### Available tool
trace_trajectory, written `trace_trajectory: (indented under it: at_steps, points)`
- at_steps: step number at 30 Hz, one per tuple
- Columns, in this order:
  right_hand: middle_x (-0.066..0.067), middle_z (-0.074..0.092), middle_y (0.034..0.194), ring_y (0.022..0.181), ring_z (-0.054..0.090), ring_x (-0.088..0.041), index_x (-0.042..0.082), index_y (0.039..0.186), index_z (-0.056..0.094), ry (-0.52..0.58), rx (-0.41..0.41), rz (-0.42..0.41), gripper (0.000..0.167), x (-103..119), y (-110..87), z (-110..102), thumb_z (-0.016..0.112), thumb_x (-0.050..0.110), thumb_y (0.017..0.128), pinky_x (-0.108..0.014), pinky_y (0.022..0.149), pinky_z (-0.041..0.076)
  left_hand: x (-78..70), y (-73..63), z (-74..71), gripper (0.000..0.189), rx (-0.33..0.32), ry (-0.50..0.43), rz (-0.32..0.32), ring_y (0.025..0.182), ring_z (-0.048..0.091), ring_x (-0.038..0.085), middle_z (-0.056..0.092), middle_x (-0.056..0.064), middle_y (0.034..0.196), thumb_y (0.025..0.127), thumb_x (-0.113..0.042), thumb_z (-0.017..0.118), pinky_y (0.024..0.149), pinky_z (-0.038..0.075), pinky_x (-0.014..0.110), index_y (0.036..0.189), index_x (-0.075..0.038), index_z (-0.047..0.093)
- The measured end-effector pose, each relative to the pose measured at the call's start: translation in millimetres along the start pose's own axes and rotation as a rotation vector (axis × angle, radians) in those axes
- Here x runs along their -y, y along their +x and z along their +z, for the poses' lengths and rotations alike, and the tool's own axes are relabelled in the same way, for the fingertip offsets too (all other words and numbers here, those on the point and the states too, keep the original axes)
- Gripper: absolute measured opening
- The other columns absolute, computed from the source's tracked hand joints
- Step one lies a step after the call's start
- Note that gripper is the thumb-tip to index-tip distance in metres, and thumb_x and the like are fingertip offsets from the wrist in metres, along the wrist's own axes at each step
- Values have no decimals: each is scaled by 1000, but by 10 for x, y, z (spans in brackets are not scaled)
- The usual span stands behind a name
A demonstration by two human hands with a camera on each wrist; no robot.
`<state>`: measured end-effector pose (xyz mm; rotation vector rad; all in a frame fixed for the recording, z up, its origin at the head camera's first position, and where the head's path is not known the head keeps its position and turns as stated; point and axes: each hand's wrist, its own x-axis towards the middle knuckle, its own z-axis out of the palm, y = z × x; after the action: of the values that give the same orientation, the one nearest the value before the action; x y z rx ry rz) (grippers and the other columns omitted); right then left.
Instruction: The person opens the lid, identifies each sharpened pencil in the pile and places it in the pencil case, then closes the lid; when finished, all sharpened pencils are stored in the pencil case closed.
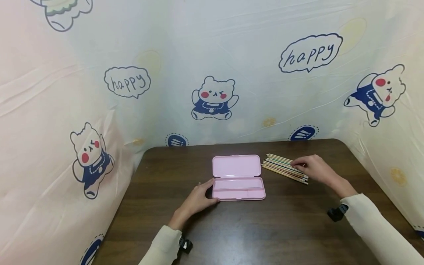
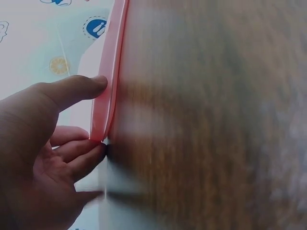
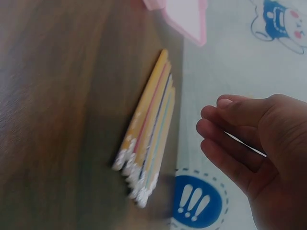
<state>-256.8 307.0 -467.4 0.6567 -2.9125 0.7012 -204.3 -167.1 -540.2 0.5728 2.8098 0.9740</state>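
A pink pencil case (image 1: 232, 184) lies with its lid folded back on the wooden table; divided compartments show inside. My left hand (image 1: 197, 197) holds its left end, the thumb at the front side and fingers around the end. In the left wrist view the thumb presses on the case's wall (image 2: 105, 103). To the right of the case lies a bundle of pencils (image 1: 281, 170), side by side and slanted. Above their right part hovers my right hand (image 1: 313, 168). In the right wrist view its fingers (image 3: 225, 155) are loosely bent, apart from the pencils, with nothing between them.
The dark wooden table (image 1: 232, 232) has rounded back corners. A pale printed curtain (image 1: 251, 73) with bears and "happy" bubbles hangs behind it and along both sides. Each wrist carries a small black camera (image 1: 338, 212).
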Motion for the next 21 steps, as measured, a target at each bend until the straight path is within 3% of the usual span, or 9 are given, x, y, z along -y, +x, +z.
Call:
trace_trajectory:
  at_steps: [8,21]
  points:
    - [-13,82,104,88,73,-19,6,107,83,-5,43,41,18,-209,-88,146,71,-1,97,-45,78,64,-11,-11,-1,84,2,-16,-5,154,46,35,43,16,168,95,-35,82,124,40,54,163,-5,42]
    - [-9,82,99,96,76,-32,11,98,84,-51,-22,2,21,-367,-178,384,72,-6,93,-59,86,61,1,-17,-1,85,9,-43,-13,155,44,34,40,14,170,97,-37,80,124,40,54,165,-7,39]
